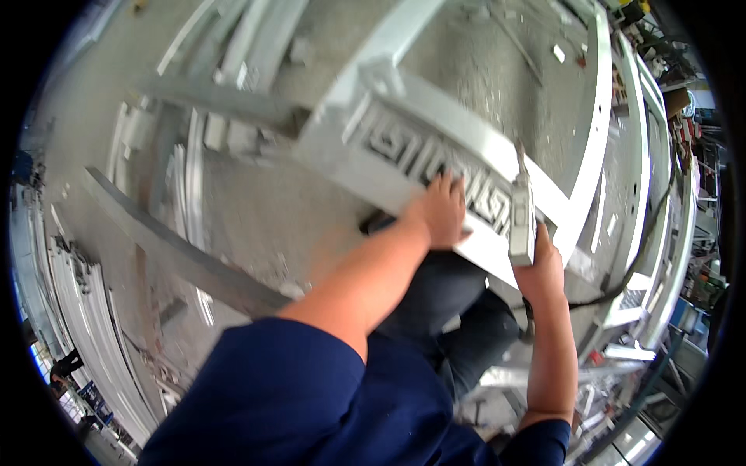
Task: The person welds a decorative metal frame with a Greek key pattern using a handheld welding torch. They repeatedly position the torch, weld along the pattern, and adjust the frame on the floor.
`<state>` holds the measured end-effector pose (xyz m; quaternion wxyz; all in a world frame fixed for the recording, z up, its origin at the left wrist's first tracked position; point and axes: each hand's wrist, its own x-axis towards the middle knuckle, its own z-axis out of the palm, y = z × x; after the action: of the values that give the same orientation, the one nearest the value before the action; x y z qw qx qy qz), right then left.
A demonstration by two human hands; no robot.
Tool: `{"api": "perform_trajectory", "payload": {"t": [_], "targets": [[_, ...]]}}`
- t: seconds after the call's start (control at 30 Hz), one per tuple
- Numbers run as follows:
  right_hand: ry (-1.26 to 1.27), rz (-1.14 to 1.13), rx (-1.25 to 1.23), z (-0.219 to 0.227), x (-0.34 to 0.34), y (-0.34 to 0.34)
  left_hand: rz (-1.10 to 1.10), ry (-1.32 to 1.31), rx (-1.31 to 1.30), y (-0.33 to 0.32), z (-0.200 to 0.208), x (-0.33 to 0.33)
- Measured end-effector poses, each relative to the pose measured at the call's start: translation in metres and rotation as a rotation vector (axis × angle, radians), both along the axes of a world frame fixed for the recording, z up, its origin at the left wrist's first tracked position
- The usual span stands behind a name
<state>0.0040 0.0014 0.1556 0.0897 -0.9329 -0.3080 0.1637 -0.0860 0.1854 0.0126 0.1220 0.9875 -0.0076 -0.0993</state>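
Nearest, below the 2 hands, the person's dark trousered legs are bent under the near edge of a silver-white metal frame, perhaps giving it some support. The left hand lies across that edge with its fingers stretched out over a dark-and-light panel of angular fretwork, gripping nothing that I can see; this looks like steadying pressure. To its right, the right hand is wrapped around the rear of a pale grey, boxy handheld tool with a slim tip, probably to bear and aim it 1-handed.

The tool sits over the panel's right end, its long axis running away from the body and its tip pointing forward, beyond the right hand. Blur hides whether the tip touches metal. The panel's long axis slants from far left of the left hand to near right, while the frame's long sides stretch away from both hands.

Right of the right hand, a black cable curves past. Farther left of the left hand, a long grey metal bar slants, with a stack of white metal profiles beyond.
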Motion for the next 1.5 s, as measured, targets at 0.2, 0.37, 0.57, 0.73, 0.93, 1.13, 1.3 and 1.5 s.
{"api": "perform_trajectory", "payload": {"t": [0.2, 0.37, 0.57, 0.73, 0.93, 1.13, 1.3, 1.5], "targets": [[-0.047, -0.313, -0.175, -0.041, 0.061, -0.028, -0.068, 0.092, -0.09, -0.015, 0.019, 0.022], [-0.073, -0.303, -0.16, -0.077, 0.087, -0.01, 0.004, 0.072, -0.039, 0.002, 0.019, 0.006], [-0.076, -0.217, -0.146, -0.092, 0.098, -0.008, -0.011, 0.102, -0.031, -0.005, 0.017, 0.011], [-0.083, -0.188, -0.201, -0.107, 0.099, -0.006, -0.005, 0.105, -0.015, -0.009, 0.02, 0.013], [-0.037, -0.146, -0.164, -0.104, 0.092, -0.009, 0.006, 0.128, 0.011, -0.01, 0.017, 0.009], [-0.1, -0.164, -0.049, -0.093, 0.07, -0.017, 0.004, 0.123, 0.062, -0.009, 0.022, 0.013], [-0.242, 0.051, 0.307, -0.095, 0.014, -0.025, 0.032, 0.017, 0.064, -0.008, 0.01, 0.009], [-0.082, 0.168, 0.339, -0.121, -0.025, -0.014, 0.039, -0.053, -0.005, -0.007, -0.005, 0.012]]}}
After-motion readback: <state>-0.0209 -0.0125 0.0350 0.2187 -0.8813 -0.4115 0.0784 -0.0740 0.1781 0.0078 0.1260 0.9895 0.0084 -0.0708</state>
